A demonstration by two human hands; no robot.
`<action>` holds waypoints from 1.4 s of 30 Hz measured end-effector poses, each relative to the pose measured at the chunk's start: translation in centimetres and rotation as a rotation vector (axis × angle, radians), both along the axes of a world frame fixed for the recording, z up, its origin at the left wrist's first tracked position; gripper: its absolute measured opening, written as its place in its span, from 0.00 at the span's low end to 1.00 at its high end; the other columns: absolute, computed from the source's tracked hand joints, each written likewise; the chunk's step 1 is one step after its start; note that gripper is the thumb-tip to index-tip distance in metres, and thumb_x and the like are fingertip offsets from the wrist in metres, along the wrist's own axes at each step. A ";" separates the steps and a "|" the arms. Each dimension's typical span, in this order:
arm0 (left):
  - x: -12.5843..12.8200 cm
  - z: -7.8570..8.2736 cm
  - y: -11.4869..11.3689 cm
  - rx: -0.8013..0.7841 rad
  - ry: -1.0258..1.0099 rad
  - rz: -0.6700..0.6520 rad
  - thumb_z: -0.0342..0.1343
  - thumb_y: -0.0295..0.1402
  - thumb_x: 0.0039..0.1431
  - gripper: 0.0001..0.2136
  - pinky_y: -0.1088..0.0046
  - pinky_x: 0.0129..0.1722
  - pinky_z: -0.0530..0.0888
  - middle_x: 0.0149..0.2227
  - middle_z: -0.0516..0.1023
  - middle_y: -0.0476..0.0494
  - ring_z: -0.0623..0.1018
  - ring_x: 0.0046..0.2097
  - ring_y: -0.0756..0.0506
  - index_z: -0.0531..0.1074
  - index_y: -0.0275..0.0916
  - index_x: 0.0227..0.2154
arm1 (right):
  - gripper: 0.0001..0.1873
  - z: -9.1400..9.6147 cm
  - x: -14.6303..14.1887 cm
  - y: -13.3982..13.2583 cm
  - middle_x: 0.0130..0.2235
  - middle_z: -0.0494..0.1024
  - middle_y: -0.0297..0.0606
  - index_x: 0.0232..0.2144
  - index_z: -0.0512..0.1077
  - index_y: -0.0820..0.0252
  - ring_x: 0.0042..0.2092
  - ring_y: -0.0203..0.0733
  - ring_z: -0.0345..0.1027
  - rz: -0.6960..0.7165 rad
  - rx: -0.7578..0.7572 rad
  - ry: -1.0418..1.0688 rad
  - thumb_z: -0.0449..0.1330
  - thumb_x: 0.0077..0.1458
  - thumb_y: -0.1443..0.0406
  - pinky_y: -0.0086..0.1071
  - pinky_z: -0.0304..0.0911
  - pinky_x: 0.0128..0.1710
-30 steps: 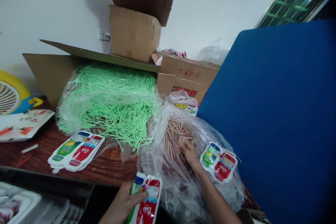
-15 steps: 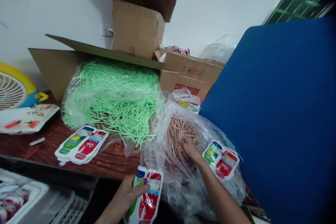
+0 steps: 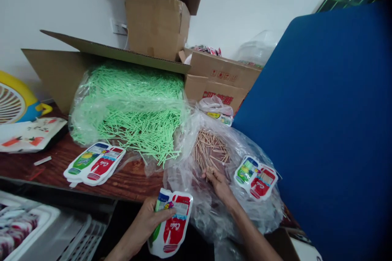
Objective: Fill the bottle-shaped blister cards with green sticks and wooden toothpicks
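My left hand (image 3: pixel 147 222) grips a bottle-shaped printed pouch (image 3: pixel 171 226), green and red, at the bottom centre. My right hand (image 3: pixel 218 181) is inside an open clear plastic bag (image 3: pixel 214 208), its fingers pinched on a small bundle of tan sticks pulled from the tan stick pile (image 3: pixel 211 151). A filled pouch (image 3: pixel 255 176) lies on the bag just right of that hand. A heap of green sticks (image 3: pixel 131 110) in clear plastic spills from an open cardboard box (image 3: pixel 58 73) behind.
A stack of flat pouches (image 3: pixel 94 163) lies on the wooden table (image 3: pixel 128 185). Cardboard boxes (image 3: pixel 220 77) stand at the back, a blue chair back (image 3: pixel 324 122) fills the right, a yellow fan (image 3: pixel 15 104) sits at left, a white crate (image 3: pixel 36 228) below.
My right hand has drawn back toward me from the tan stick pile with a few sticks pinched. The left hand has lifted the pouch slightly; the view shifted a little.
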State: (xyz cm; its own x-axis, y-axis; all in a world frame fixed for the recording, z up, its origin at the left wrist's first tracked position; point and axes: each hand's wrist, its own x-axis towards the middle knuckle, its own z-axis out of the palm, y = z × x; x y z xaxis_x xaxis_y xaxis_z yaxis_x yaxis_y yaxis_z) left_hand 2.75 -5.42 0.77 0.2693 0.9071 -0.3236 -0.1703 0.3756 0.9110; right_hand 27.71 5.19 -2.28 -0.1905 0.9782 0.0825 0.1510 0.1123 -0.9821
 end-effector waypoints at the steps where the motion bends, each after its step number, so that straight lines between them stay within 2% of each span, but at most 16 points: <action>1: 0.0 0.2 0.0 0.031 0.012 -0.004 0.61 0.39 0.52 0.13 0.76 0.29 0.69 0.25 0.78 0.45 0.73 0.26 0.48 0.76 0.32 0.27 | 0.14 0.7 0.0 -0.2 0.30 0.73 0.34 0.33 0.72 0.59 0.34 0.39 0.63 0.009 0.018 -0.007 0.55 0.58 0.55 0.32 0.57 0.38; 5: 0.2 2.2 0.3 0.283 0.117 -0.021 0.62 0.37 0.53 0.09 0.78 0.29 0.67 0.29 0.75 0.49 0.72 0.28 0.50 0.74 0.35 0.28 | 0.14 3.9 -0.8 -1.8 0.31 0.72 0.35 0.37 0.71 0.58 0.35 0.40 0.64 0.154 0.078 -0.011 0.52 0.61 0.56 0.32 0.57 0.39; 9: 0.5 5.3 0.5 0.543 0.323 -0.067 0.59 0.34 0.56 0.09 0.74 0.43 0.68 0.49 0.72 0.40 0.74 0.42 0.45 0.74 0.35 0.23 | 0.13 6.3 -2.5 -3.9 0.29 0.69 0.33 0.36 0.71 0.58 0.33 0.38 0.63 0.262 0.096 -0.001 0.51 0.62 0.57 0.30 0.57 0.35; 13: 0.8 7.0 0.2 0.678 0.426 -0.091 0.57 0.33 0.57 0.06 0.73 0.43 0.69 0.57 0.67 0.40 0.75 0.38 0.48 0.76 0.38 0.27 | 0.13 7.4 -3.6 -5.3 0.31 0.69 0.34 0.35 0.70 0.58 0.34 0.37 0.63 0.330 0.107 -0.049 0.50 0.63 0.58 0.29 0.58 0.35; 19: 1.1 6.7 -0.3 0.846 0.467 -0.129 0.56 0.28 0.57 0.05 0.73 0.44 0.71 0.58 0.68 0.41 0.75 0.39 0.48 0.77 0.41 0.32 | 0.12 7.8 -4.1 -6.0 0.32 0.70 0.35 0.31 0.67 0.58 0.35 0.38 0.64 0.376 0.152 -0.174 0.51 0.62 0.58 0.29 0.58 0.36; 24: 1.0 6.3 -0.8 0.878 0.465 -0.113 0.58 0.24 0.54 0.06 0.71 0.46 0.71 0.56 0.70 0.40 0.76 0.42 0.46 0.77 0.40 0.33 | 0.13 8.0 -4.3 -6.1 0.32 0.68 0.34 0.30 0.66 0.58 0.35 0.38 0.63 0.406 0.196 -0.205 0.50 0.64 0.58 0.29 0.57 0.36; 34: 1.0 6.7 -1.1 0.970 0.407 -0.044 0.56 0.25 0.57 0.05 0.73 0.44 0.73 0.52 0.73 0.39 0.77 0.42 0.47 0.75 0.39 0.33 | 0.17 8.4 -4.6 -6.2 0.31 0.68 0.34 0.29 0.66 0.58 0.34 0.38 0.62 0.437 0.250 -0.227 0.48 0.63 0.55 0.30 0.56 0.35; 37: 0.9 6.7 -1.2 0.980 0.396 -0.047 0.56 0.24 0.57 0.06 0.75 0.42 0.73 0.52 0.73 0.40 0.77 0.41 0.48 0.75 0.40 0.35 | 0.16 8.5 -4.6 -6.4 0.31 0.67 0.34 0.29 0.66 0.58 0.34 0.38 0.62 0.443 0.252 -0.235 0.47 0.64 0.56 0.30 0.56 0.36; 42: 0.9 6.6 -1.1 0.981 0.393 -0.052 0.56 0.23 0.57 0.06 0.73 0.46 0.72 0.52 0.73 0.39 0.76 0.46 0.46 0.74 0.40 0.35 | 0.13 8.4 -4.7 -6.4 0.32 0.68 0.34 0.30 0.65 0.58 0.34 0.38 0.62 0.451 0.236 -0.236 0.50 0.63 0.58 0.29 0.56 0.35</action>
